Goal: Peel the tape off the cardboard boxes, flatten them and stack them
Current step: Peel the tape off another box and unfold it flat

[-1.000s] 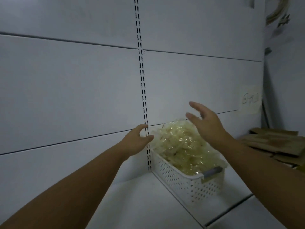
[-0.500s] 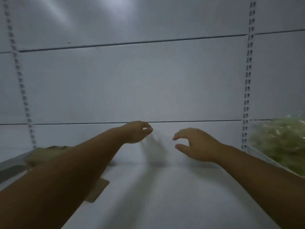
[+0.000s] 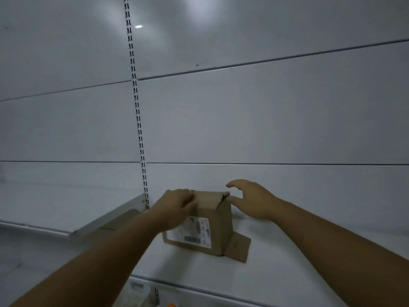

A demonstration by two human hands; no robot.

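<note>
A small brown cardboard box (image 3: pixel 218 220) stands upright on a white shelf (image 3: pixel 287 262), with a white shipping label (image 3: pixel 194 233) on its near face and one flap lying flat at its lower right. My left hand (image 3: pixel 174 209) lies over the box's top left corner and left side, fingers on the top. My right hand (image 3: pixel 252 199) hovers at the box's top right corner, fingers spread, thumb tip at the corner edge. Whether tape is on the box I cannot tell.
A white panelled back wall with a slotted upright (image 3: pixel 138 120) rises behind the shelf. A lower white shelf (image 3: pixel 55 209) runs off to the left, with flat cardboard (image 3: pixel 119 220) under its edge. Something orange (image 3: pixel 171 305) shows below the shelf front.
The view has swung left, away from the white basket of peeled tape. Both hands, empty a second ago, have come down onto a cardboard box now in view.
</note>
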